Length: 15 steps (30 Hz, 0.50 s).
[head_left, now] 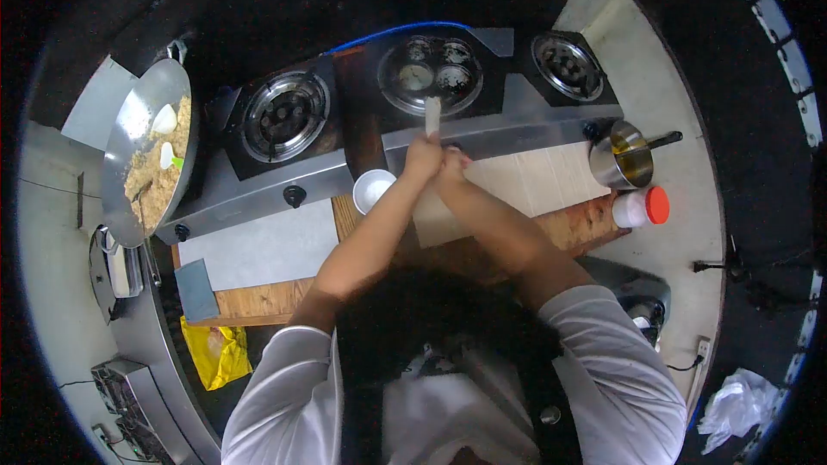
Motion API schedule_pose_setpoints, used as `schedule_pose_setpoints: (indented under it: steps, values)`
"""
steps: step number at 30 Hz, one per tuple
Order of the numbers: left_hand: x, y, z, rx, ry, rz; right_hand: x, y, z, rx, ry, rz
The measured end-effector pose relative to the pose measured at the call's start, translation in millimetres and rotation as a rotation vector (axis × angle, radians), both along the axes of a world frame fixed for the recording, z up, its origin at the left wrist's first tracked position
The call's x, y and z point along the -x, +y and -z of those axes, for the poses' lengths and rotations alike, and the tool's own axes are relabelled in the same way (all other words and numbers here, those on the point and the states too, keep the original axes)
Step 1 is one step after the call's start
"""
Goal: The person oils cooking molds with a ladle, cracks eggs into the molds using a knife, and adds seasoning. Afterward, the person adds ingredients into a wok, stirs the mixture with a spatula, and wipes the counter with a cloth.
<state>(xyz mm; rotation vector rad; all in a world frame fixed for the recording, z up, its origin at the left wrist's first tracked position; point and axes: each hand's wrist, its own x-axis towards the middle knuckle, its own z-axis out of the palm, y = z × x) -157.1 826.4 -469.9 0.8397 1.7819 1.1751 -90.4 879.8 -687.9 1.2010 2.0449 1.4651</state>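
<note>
On the middle burner sits a round pan with four cups (431, 76), and one cup holds something pale. A pale wooden handle (432, 114) runs from its near rim toward me. My left hand (423, 158) is closed around the lower end of this handle. Pressed close beside it, my right hand (452, 165) has curled fingers; what they hold, if anything, is hidden. A small white bowl (374, 190) stands just left of my left forearm.
At far left a big wok (127, 142) holds crumbly tan food and white scoops. Another burner (286, 116) lies left of the pan; a smaller burner (567, 67) is at right. A metal pot (610, 164) with a dark-handled utensil and a red-lidded jar (633, 209) stand at right.
</note>
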Motion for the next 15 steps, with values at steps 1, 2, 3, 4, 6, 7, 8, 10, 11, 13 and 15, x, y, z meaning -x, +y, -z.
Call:
schedule_pose_setpoints:
  steps: [1, 2, 3, 4, 6, 7, 8, 10, 11, 13, 15]
  values:
    - [0.3, 0.4, 4.8, 0.002, -0.001, 0.003, -4.2, -14.5, -59.1, 0.163, 0.052, -0.008]
    - [2.0, 2.2, 12.4, 0.01, 0.086, 0.012, -7.1, -29.5, -110.8, 0.284, 0.092, -0.009]
    - [3.4, 4.4, 19.0, 0.017, 0.172, 0.021, -8.9, -41.4, -147.1, 0.366, 0.118, -0.009]
    - [4.4, 6.9, 25.7, 0.017, 0.174, 0.022, -7.8, -48.1, -173.6, 0.419, 0.132, -0.011]
    - [6.8, 10.0, 33.6, -0.006, 0.164, 0.014, -0.7, -50.1, -195.7, 0.457, 0.137, -0.01]
    - [6.2, 8.7, 27.8, -0.008, 0.167, 0.012, 5.9, -42.8, -196.7, 0.57, 0.227, 0.096]
    - [4.9, 8.3, 22.3, 0.008, 0.131, 0.006, 10.2, -39.4, -196.4, 0.684, 0.315, 0.201]
    - [5.7, 5.8, 13.2, 0.022, 0.095, -0.002, 5.4, -47.1, -187.0, 0.485, 0.285, 0.117]
    - [6.6, 5.4, 9.2, 0.053, 0.053, 0.027, 1.8, -48.9, -180.4, 0.286, 0.253, 0.038]
    - [5.9, 5.5, 5.8, 0.08, 0.011, 0.059, -3.3, -41.8, -170.5, 0.37, 0.238, 0.021]
    - [3.9, 7.2, 9.8, 0.095, 0.075, 0.004, -4.6, -30.8, -155.8, 0.451, 0.223, 0.008]
